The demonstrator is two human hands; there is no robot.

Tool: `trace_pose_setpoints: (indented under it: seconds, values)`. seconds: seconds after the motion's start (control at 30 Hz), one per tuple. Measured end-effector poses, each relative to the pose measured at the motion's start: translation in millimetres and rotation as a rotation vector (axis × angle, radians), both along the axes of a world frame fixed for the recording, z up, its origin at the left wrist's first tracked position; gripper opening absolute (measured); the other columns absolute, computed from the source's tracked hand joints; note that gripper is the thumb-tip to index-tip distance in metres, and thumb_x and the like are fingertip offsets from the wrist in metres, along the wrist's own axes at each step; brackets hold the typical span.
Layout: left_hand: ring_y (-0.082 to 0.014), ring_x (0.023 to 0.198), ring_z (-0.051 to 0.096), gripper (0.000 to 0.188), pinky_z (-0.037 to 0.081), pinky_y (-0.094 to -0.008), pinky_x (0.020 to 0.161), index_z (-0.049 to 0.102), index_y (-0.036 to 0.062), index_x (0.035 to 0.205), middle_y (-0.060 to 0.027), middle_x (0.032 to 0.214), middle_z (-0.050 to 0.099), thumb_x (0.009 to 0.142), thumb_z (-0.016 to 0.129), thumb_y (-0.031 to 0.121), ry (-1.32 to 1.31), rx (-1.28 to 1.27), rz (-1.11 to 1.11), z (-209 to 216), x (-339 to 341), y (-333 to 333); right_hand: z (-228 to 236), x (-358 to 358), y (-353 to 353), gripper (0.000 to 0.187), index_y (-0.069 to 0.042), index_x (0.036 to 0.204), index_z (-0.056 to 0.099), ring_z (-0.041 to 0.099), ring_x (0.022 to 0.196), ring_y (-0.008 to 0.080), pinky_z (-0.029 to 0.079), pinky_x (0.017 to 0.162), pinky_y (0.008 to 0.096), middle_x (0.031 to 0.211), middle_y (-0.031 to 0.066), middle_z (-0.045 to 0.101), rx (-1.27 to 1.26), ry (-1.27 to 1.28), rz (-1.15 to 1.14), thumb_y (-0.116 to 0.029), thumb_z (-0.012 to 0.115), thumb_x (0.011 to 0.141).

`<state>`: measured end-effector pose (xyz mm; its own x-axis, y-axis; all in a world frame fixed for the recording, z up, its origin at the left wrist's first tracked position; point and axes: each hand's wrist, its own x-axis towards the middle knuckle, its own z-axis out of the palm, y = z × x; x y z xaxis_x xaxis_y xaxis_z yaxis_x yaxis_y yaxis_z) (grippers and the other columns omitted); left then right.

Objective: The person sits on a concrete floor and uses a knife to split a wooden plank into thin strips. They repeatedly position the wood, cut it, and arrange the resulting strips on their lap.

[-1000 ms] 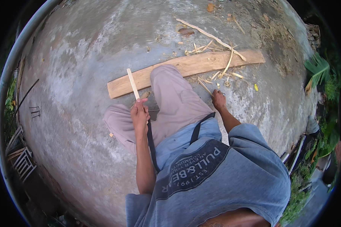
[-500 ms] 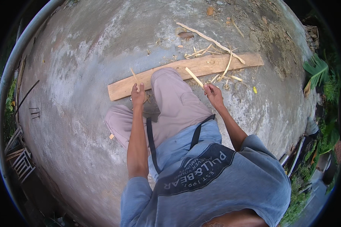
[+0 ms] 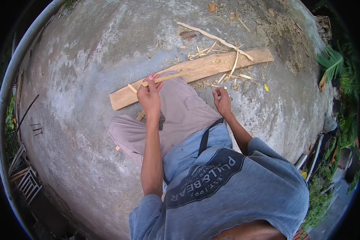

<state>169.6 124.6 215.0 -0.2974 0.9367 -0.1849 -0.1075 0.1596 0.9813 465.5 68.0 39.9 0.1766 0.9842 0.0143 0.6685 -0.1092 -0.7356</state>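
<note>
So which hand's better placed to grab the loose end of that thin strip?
Right, probably. The left hand already grips the thin pale strip near one end, and the strip's free end points toward the right hand, which looks empty and hovers beside the knee, near the plank.

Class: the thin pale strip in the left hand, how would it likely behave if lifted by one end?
The strip is long, thin and flat, so it would probably flex yet spring back. It looks very light: the left hand pinches it with fingertips alone. Being flat, it seems unlikely to roll.
</note>
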Motion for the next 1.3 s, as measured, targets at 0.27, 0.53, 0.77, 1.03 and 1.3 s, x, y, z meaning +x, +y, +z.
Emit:
trace_pose_setpoints:
  seconds: [0.27, 0.53, 0.77, 1.03, 1.3]
  values:
    - [-0.0238, 0.105, 0.071, 0.052, 0.06, -0.0338, 0.094, 0.061, -0.0141, 0.129, -0.0205, 0.12, 0.07, 0.112, 0.046, 0.032, 0.056, -0.032, 0.154, -45.0, 15.8, 15.2, -134.7, 54.0, -125.8, 0.035, -0.004, 0.121, 0.049, 0.066, 0.097, 0.0491, 0.053, 0.083, 0.0541, 0.108, 0.028, 0.063, -0.447, 0.073, 0.191, -0.033, 0.051, 0.101]
    - [-0.0248, 0.105, 0.071, 0.053, 0.059, -0.0329, 0.095, 0.061, -0.0139, 0.13, -0.0215, 0.122, 0.069, 0.113, 0.042, 0.033, 0.127, -0.069, 0.092, -61.5, 45.9, 29.7, -82.1, 48.3, -119.8, 0.041, -0.003, 0.129, 0.046, 0.067, 0.087, 0.0481, 0.052, 0.076, 0.0511, 0.099, 0.0297, 0.065, -0.372, 0.151, 0.158, -0.031, 0.054, 0.1]
    - [-0.0263, 0.098, 0.072, 0.052, 0.059, -0.0339, 0.089, 0.063, -0.0152, 0.125, -0.0236, 0.112, 0.071, 0.112, 0.042, 0.031, 0.186, -0.032, 0.082, -86.3, 61.3, 19.6, 58.4, 53.3, -102.6, 0.065, -0.005, 0.141, 0.049, 0.067, 0.074, 0.0244, 0.054, 0.072, 0.0389, 0.094, 0.0148, 0.069, -0.612, 0.383, -0.041, -0.04, 0.075, 0.094]
    - [-0.0317, 0.084, 0.075, 0.055, 0.058, -0.0405, 0.08, 0.072, -0.013, 0.096, -0.0231, 0.081, 0.073, 0.11, 0.046, 0.034, 0.688, -0.171, -0.143, -60.3, 64.0, 12.0, 25.8, 44.7, -31.9, 0.07, -0.001, 0.136, 0.054, 0.065, 0.093, 0.0146, 0.05, 0.086, 0.0289, 0.103, 0.0074, 0.069, -0.758, 0.768, 0.072, -0.036, 0.085, 0.085]
    - [-0.0474, 0.074, 0.068, 0.058, 0.051, -0.0553, 0.07, 0.068, -0.0068, 0.076, -0.0293, 0.074, 0.068, 0.108, 0.044, 0.036, 0.925, -0.173, -0.101, -65.7, 71.9, 14.9, -28.6, 1.1, 32.7, 0.057, 0.001, 0.12, 0.06, 0.066, 0.074, 0.0159, 0.052, 0.071, 0.0298, 0.085, 0.0073, 0.069, -0.621, 0.496, 0.159, -0.047, 0.073, 0.092]
